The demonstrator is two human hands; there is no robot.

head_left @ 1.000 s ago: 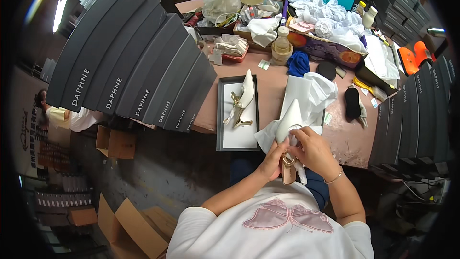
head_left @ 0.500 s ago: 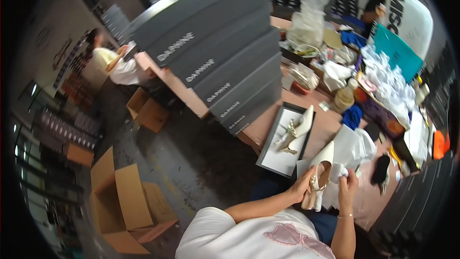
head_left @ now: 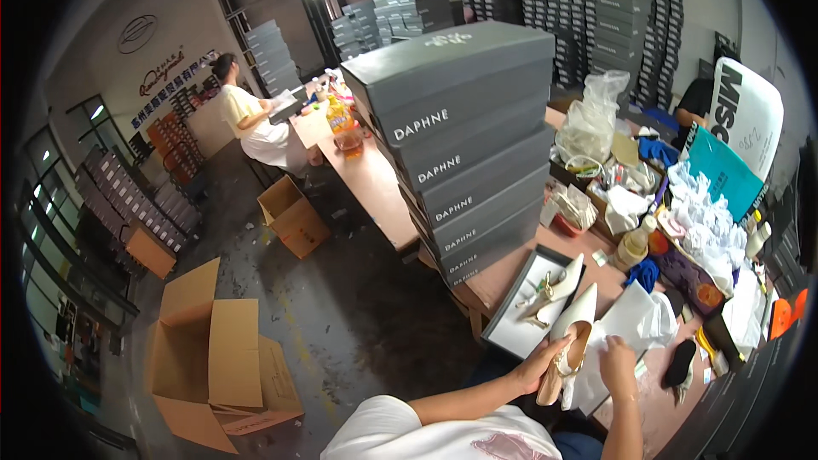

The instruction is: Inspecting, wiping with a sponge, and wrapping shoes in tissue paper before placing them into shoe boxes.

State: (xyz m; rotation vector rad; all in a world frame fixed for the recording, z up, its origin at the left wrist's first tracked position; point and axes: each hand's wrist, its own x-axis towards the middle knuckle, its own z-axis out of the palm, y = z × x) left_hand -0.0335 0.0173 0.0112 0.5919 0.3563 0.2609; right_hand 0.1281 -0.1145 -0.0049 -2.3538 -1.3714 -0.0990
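My left hand (head_left: pixel 535 366) grips a cream pointed-toe shoe (head_left: pixel 569 342) by its side and heel, holding it toe-up at the table's near edge. My right hand (head_left: pixel 615 359) rests against the shoe's other side, over white tissue paper (head_left: pixel 635 324). A matching cream shoe (head_left: pixel 555 288) lies in an open shoe box lid (head_left: pixel 509 332) just beyond my hands.
A tall stack of grey shoe boxes (head_left: pixel 460 136) stands on the table to the left. Bags, tissue, bottles and clutter (head_left: pixel 673 204) fill the right side. Open cardboard boxes (head_left: pixel 217 366) sit on the floor. Another person (head_left: pixel 247 119) works at a far table.
The camera has swung up and to the left, bringing the floor and far room into view. My hands still hold the cream shoe at the table edge.
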